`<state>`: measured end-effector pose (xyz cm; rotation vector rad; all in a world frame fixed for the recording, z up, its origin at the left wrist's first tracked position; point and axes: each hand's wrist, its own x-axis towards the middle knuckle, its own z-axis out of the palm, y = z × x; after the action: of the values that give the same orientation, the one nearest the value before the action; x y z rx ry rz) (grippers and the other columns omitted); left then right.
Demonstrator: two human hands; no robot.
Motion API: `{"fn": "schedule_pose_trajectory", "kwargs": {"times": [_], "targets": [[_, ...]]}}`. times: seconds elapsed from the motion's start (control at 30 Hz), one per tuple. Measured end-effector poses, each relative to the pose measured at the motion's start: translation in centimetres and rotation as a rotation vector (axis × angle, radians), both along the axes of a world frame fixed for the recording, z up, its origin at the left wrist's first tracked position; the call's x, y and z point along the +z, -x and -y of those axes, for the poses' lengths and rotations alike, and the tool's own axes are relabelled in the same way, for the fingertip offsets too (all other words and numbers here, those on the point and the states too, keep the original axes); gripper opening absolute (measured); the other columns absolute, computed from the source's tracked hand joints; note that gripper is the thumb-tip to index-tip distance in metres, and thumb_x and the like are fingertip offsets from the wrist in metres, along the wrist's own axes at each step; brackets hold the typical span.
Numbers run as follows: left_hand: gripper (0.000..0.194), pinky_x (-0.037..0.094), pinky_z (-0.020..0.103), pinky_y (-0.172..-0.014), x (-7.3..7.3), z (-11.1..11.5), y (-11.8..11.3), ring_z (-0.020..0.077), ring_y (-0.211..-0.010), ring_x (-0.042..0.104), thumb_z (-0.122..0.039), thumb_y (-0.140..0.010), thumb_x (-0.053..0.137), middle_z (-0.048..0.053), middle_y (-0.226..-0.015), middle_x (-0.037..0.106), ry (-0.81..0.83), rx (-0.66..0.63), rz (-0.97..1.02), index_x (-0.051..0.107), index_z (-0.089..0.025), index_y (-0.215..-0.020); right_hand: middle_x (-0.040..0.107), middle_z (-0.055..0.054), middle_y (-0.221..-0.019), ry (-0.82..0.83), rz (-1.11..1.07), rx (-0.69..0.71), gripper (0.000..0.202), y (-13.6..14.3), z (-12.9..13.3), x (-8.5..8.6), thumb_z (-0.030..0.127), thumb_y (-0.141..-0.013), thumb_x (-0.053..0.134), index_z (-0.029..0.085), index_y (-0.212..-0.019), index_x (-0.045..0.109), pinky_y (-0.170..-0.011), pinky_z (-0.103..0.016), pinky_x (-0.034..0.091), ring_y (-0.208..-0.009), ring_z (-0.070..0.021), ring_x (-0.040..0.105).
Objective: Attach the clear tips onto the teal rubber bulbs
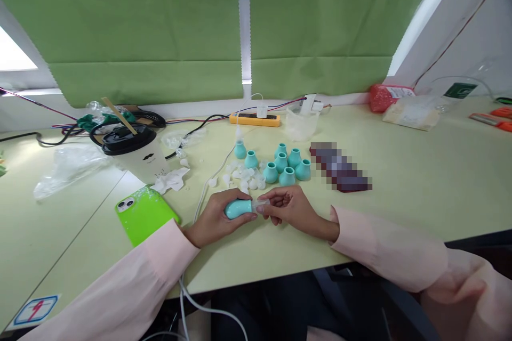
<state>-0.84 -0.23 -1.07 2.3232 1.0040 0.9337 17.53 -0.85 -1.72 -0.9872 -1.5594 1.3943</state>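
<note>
Gripping from both sides: turquoise bulb [237, 208] meets clear tip [261, 204]

Near the front edge of a pale table [296, 256], a person in pink sleeves [372, 229] brings two hands together over one small piece. The left hand [218, 217] wraps the turquoise bulb's rounded body, thumb along the near side and fingers along the far side, with the bulb lying on its side and its neck turned to the right. The right hand [288, 206] holds the clear tip in a narrow pinch between thumb and forefinger, right at the bulb's mouth; how deep the tip sits cannot be told.

The bulb looks light, soft and rubbery — likely to give under a hard squeeze, so the firm collar near the neck seems the better place to hold. The tip appears thin, smooth and perhaps slippery, best taken close to the joint and in line with the neck; a sideways push might bend it.

Just beyond the hands stand more turquoise bulbs [271, 172], beside a loose heap of small translucent pieces [243, 175]. A white cable [205, 189] runs past the left hand — a green phone [150, 218] lies on its other side, near a lidded paper cup [146, 159].
</note>
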Motion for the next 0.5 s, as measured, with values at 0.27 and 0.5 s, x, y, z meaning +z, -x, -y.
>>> {"fn": "schedule_pose_trajectory", "kwargs": {"times": [0.27,0.5], "targets": [[0.021,0.042,0.024,-0.059,0.03,0.3,-0.05,0.0128,-0.064,0.054,-0.033,-0.071,0.056,0.002,-0.072,0.058,-0.103,-0.005,-0.067,0.053,-0.017,-0.085,0.057,0.0,-0.052,0.164,-0.036,0.076,0.028,-0.12,-0.06,0.67,0.034,-0.061,0.064,0.011,-0.076,0.062,-0.036,-0.016,0.038,-0.038,-0.0049,0.048],[0.022,0.042,0.023,-0.057,0.03,0.59,-0.12,0.0133,-0.064,0.055,-0.032,-0.073,0.052,0.003,-0.072,0.057,-0.233,-0.029,-0.163,0.052,-0.016,-0.089,0.055,0.002,-0.048,0.324,-0.059,0.153,0.023,-0.2,-0.34,0.92,0.033,-0.062,0.065,0.01,-0.062,0.058,-0.033,-0.013,0.035,-0.035,-0.0029,0.045]]}}
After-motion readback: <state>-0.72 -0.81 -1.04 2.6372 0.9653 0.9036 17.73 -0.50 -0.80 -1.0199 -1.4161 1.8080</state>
